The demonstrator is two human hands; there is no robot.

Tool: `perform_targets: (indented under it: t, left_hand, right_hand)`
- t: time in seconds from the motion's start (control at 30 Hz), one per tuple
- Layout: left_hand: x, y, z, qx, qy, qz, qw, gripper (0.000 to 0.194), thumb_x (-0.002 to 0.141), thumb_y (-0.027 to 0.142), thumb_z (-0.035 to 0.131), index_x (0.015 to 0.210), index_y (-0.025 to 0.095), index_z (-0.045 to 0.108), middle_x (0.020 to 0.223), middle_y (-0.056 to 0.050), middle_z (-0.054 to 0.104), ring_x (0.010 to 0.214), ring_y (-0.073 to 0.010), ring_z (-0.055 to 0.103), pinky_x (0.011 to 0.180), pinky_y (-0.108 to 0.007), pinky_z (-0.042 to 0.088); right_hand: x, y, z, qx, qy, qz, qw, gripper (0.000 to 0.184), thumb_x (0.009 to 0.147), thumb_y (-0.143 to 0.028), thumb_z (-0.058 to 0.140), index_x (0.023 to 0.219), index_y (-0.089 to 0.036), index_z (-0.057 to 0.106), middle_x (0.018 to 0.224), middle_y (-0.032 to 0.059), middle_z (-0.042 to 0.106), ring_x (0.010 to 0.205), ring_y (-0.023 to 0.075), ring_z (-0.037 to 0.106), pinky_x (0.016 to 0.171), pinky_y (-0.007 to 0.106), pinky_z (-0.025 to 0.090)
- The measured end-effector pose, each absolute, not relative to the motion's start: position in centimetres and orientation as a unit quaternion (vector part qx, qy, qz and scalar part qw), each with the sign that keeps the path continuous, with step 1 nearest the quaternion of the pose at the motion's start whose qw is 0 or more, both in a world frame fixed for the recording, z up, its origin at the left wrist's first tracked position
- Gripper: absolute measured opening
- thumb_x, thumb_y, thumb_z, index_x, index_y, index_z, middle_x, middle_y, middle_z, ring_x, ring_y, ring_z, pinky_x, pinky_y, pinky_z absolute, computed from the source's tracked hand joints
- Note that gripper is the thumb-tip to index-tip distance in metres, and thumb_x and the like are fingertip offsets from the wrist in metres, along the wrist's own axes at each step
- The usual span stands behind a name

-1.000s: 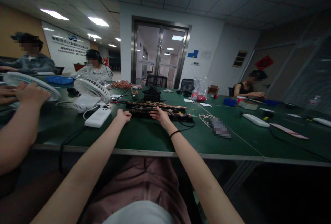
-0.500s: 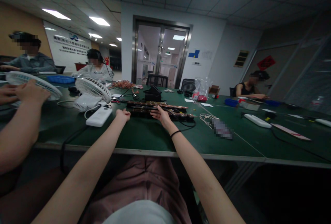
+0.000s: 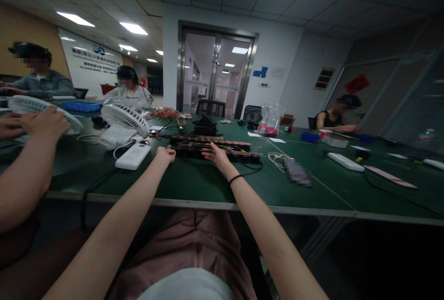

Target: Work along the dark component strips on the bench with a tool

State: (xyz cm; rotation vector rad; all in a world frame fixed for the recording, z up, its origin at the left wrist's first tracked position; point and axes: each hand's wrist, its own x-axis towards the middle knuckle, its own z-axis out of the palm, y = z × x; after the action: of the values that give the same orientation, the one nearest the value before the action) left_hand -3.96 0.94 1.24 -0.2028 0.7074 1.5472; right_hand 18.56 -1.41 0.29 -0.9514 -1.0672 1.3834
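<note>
A bundle of long, thin copper-coloured rods or wires (image 3: 239, 154) lies crosswise on dark holders, a little beyond my hands. At its left end, my left hand (image 3: 165, 154) has its fingers curled closed; whatever they may hold is too small to tell. My right hand (image 3: 215, 154), with a black band at the wrist, rests against the near side of the bundle, fingers stretched out and slightly apart. Part of the rods is hidden behind those fingers. Another row of similar rods (image 3: 239, 143) runs just behind, and a black object (image 3: 204, 126) stands farther back.
On the green table (image 3: 194, 189), a white fan (image 3: 125, 119) and white power bank (image 3: 132, 156) stand left. Another person's hand (image 3: 45, 122) touches a second fan (image 3: 71, 117). A coiled cable (image 3: 275, 161) lies right. Several people sit around.
The view has shifted very slightly. My hands keep the same places and poses at the rods. The neighbour's hand on the fan has moved a little.
</note>
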Motion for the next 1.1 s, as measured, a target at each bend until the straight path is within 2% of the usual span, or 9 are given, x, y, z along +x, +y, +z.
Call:
perform_targets:
  t: [0.43, 0.67, 1.1]
  left_hand:
    - [-3.9, 1.1, 1.1, -0.089, 0.316, 0.686, 0.649, 0.024, 0.1, 0.015, 0.026, 0.087, 0.022, 0.045, 0.055, 0.01, 0.017, 0.029, -0.0049, 0.018, 0.028, -0.012, 0.019]
    - [-4.1, 1.4, 0.9, -0.085, 0.315, 0.681, 0.655, 0.014, 0.097, 0.018, 0.035, 0.086, 0.023, 0.042, 0.056, 0.01, 0.019, 0.03, -0.0054, 0.018, 0.029, -0.014, 0.02]
    - [-5.2, 1.4, 1.1, -0.08, 0.307, 0.678, 0.663, 0.025, 0.104, 0.023, 0.024, 0.087, 0.023, 0.042, 0.053, 0.012, 0.015, 0.028, -0.0057, 0.016, 0.028, -0.013, 0.018]
  right_hand:
    - [18.5, -2.0, 0.7, -0.405, -0.439, 0.586, 0.547, 0.024, 0.102, -0.029, 0.048, 0.103, -0.016, 0.067, 0.091, 0.0099, 0.076, 0.075, 0.0161, 0.074, 0.067, 0.024, 0.056]
    - [18.6, -2.1, 0.7, -0.405, -0.44, 0.59, 0.543, 0.024, 0.101, -0.032, 0.05, 0.104, -0.016, 0.067, 0.092, 0.0103, 0.076, 0.075, 0.0164, 0.073, 0.067, 0.024, 0.056]
    - [18.5, -2.1, 0.7, -0.409, -0.432, 0.59, 0.545, 0.024, 0.101, -0.029, 0.048, 0.107, -0.016, 0.067, 0.089, 0.0093, 0.077, 0.07, 0.0158, 0.072, 0.066, 0.025, 0.056]
